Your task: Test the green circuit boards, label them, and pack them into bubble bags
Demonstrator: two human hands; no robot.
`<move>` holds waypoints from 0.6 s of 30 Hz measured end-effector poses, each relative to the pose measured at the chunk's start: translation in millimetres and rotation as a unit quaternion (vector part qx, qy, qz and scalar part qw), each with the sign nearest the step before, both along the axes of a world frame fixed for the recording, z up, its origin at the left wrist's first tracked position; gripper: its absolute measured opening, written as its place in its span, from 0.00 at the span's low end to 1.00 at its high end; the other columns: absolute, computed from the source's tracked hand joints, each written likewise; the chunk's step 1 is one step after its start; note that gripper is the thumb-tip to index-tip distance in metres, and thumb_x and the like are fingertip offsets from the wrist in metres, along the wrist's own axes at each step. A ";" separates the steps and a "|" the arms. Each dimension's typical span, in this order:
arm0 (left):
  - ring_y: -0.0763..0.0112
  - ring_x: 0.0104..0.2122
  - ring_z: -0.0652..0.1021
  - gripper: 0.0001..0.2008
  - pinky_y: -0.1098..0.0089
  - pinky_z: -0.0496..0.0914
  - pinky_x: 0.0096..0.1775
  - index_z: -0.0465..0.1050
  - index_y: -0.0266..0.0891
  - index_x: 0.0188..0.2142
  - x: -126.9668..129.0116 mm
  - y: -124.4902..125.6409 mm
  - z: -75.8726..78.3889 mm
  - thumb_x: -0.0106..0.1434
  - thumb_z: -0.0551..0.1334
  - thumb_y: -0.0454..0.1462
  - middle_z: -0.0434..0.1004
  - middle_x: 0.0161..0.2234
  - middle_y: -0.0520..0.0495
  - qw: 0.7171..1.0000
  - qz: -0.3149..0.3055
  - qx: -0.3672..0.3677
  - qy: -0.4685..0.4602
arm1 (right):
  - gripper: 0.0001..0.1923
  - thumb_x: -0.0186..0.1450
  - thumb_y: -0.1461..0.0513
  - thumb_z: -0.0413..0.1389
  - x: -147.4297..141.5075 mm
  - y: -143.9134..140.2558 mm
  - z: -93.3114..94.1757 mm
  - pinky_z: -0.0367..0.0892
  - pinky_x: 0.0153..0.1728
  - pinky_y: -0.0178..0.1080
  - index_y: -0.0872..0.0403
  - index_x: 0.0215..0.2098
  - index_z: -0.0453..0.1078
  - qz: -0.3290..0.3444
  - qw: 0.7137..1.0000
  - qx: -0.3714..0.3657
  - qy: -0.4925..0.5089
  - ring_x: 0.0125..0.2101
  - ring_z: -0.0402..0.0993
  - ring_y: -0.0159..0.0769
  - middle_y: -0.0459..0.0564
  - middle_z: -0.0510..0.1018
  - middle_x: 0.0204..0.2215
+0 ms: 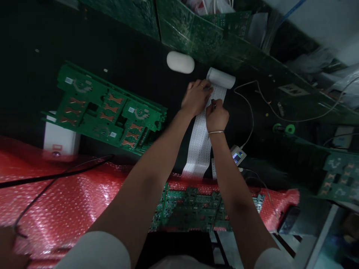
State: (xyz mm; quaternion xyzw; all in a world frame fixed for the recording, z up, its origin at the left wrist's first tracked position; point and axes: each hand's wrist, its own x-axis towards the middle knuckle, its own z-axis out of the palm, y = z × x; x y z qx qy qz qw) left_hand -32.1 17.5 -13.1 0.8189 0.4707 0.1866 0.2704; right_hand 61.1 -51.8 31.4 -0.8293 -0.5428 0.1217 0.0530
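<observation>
On the dark desk [134, 63], between the two hands, a long white strip of small printed labels [199, 144] runs from its roll [221, 77] down toward the red bubble wrap [70, 201]. The left hand [196, 98] lies flat on the strip just below the roll, fingers spread and pressing rather than gripping. The right hand [216, 116] has its fingers pinched together on the strip's surface, seemingly on a single label, though what they hold is too small to tell. The thin, papery backing could tear or crease if pulled at an angle, and a sticky label could fold onto itself. Nearby lie a rigid green stack of circuit boards [109, 112] with copper pads and a smooth white oval object [180, 62].
</observation>
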 end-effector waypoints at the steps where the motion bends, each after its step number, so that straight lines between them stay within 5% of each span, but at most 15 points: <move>1: 0.51 0.61 0.67 0.18 0.49 0.61 0.60 0.74 0.45 0.57 0.0 0.0 0.1 0.76 0.50 0.39 0.71 0.59 0.43 1.000 0.001 0.001 0.001 | 0.13 0.70 0.63 0.49 -0.5 -1.2 0.7 0.64 0.33 0.37 0.57 0.50 0.70 0.001 1.000 -0.004 -0.002 0.32 0.77 0.37 0.54 0.81 0.35; 18: 0.49 0.61 0.67 0.18 0.48 0.61 0.60 0.75 0.43 0.56 1.3 0.5 -0.5 0.76 0.49 0.38 0.71 0.59 0.42 1.000 -0.004 0.003 -0.001 | 0.13 0.70 0.62 0.49 -5.2 -26.6 -1.0 0.62 0.31 0.35 0.57 0.48 0.70 0.006 1.000 -0.009 -0.007 0.30 0.75 0.35 0.54 0.81 0.35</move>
